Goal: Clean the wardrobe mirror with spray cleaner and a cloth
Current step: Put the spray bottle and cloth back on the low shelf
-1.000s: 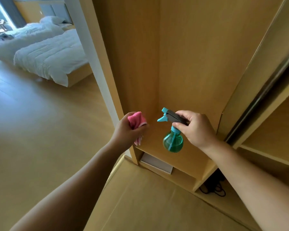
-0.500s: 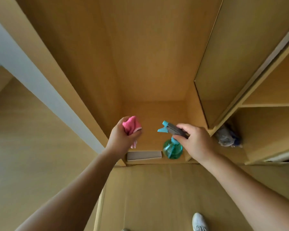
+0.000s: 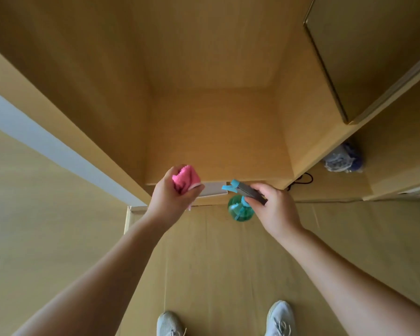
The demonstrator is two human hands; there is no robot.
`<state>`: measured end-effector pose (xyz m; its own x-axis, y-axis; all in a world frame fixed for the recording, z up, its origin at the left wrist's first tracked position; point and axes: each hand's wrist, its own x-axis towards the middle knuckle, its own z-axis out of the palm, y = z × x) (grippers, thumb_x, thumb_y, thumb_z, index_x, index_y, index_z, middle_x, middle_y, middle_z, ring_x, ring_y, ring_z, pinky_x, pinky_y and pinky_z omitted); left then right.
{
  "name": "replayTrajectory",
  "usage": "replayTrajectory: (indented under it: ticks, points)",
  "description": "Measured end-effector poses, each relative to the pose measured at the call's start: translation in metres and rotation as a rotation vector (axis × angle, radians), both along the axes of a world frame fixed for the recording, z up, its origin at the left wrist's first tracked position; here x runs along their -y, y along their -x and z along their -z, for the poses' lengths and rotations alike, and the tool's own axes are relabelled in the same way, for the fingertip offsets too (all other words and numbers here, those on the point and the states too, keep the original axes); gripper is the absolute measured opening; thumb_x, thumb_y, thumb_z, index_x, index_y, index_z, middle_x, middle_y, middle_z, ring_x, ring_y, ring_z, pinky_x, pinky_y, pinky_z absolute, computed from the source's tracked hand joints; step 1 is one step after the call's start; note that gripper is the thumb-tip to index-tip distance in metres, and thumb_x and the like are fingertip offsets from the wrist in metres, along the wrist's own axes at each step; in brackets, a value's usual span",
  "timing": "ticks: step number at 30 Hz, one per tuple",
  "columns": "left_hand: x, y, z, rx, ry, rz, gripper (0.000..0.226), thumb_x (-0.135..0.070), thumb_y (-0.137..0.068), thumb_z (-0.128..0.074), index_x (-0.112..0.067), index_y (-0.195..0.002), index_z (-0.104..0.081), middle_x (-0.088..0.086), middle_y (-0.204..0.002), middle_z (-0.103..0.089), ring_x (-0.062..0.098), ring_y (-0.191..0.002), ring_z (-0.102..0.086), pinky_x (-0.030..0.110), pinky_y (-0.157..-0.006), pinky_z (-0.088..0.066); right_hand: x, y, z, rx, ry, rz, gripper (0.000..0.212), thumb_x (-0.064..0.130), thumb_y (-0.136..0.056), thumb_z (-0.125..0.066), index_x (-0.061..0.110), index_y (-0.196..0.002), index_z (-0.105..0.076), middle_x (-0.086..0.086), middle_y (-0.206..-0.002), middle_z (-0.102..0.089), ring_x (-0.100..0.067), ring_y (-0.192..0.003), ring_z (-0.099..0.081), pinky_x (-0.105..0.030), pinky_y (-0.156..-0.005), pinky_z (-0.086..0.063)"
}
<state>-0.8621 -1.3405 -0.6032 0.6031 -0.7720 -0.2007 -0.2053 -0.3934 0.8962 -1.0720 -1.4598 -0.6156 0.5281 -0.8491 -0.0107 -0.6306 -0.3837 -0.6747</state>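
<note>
Head view, angled steeply down into an open wooden wardrobe bay [image 3: 216, 122]. Left hand [image 3: 172, 197] closed in a fist around a pink cloth [image 3: 186, 178], bunched up, fuzzy texture, most of it poking out above thumb and fingers, a small bit hanging below the palm. Right hand [image 3: 274, 209] wrapped around the grey trigger head of a spray bottle [image 3: 240, 207]; fingers curled over the top of the head, turquoise nozzle pointing left toward the cloth. Bottle body round, translucent green, hanging below the head, just left of the right palm. Cloth and nozzle near each other, not touching, gap between the two hands. Both hands held in the air in front of the bay's lower front edge, both forearms bare and reaching forward. Pale flat strip [image 3: 212, 190] at the base of the bay, partly hidden behind both hands. Wardrobe mirror itself: cannot tell which surface, not identifiable here. Neighbouring compartment to the right with a crumpled blue-and-white bundle [image 3: 342, 157] on its floor and a black cable [image 3: 301, 179] beside the divider. Two light sneakers [image 3: 280, 316] at the bottom edge on flattened cardboard [image 3: 216, 263] covering the floor.
</note>
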Motion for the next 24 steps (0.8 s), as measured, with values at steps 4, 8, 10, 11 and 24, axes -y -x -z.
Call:
replayTrajectory:
  ticks: [4, 8, 10, 11, 24]
  points:
    - [-0.004, 0.009, 0.082, 0.0, -0.002, 0.0, 0.033, -0.04, -0.068, -0.073, -0.049, -0.096, -0.057, -0.005, -0.075, -0.068, 0.02, -0.07, -0.067, 0.038, -0.067, -0.058, 0.002, 0.007, 0.086, -0.012, -0.041, 0.015, 0.02, 0.015, -0.079, -0.075, 0.017, -0.099, -0.073, -0.001, -0.08, -0.073, -0.025, -0.07, -0.064, -0.032, -0.063, -0.05]
    - [-0.005, 0.012, 0.162, 0.016, -0.003, 0.019, 0.031, -0.039, -0.069, -0.074, -0.04, -0.095, -0.057, -0.004, -0.067, -0.066, 0.019, -0.063, -0.065, 0.031, -0.058, -0.055, 0.008, 0.013, 0.169, -0.036, -0.051, 0.015, 0.017, 0.015, -0.081, -0.073, 0.017, -0.098, -0.072, -0.001, -0.076, -0.071, -0.026, -0.068, -0.062, -0.034, -0.062, -0.05]
    - [-0.002, 0.013, 0.201, 0.042, 0.021, 0.025, 0.033, -0.034, -0.071, -0.077, -0.046, -0.094, -0.056, -0.007, -0.067, -0.065, 0.011, -0.061, -0.063, 0.019, -0.054, -0.049, 0.014, 0.016, 0.21, -0.046, -0.039, 0.018, 0.015, 0.017, -0.082, -0.072, 0.018, -0.097, -0.072, 0.001, -0.074, -0.07, -0.025, -0.067, -0.061, -0.032, -0.06, -0.047]
    - [0.001, 0.014, 0.22, 0.062, 0.033, 0.037, 0.035, -0.031, -0.073, -0.078, -0.05, -0.092, -0.055, -0.008, -0.068, -0.065, 0.008, -0.062, -0.061, 0.015, -0.054, -0.048, 0.018, 0.017, 0.23, -0.056, -0.036, 0.022, 0.016, 0.018, -0.082, -0.072, 0.018, -0.098, -0.072, 0.002, -0.074, -0.07, -0.024, -0.067, -0.061, -0.031, -0.059, -0.045]
    - [0.047, 0.014, 0.371, 0.182, 0.129, 0.108, 0.04, -0.034, -0.075, -0.077, -0.051, -0.101, -0.052, -0.015, -0.091, -0.066, -0.005, -0.082, -0.062, 0.018, -0.069, -0.051, 0.105, 0.001, 0.381, 0.023, 0.08, 0.161, 0.027, 0.019, -0.09, -0.064, 0.018, -0.117, -0.067, -0.001, -0.095, -0.072, -0.022, -0.086, -0.064, -0.035, -0.074, -0.052]
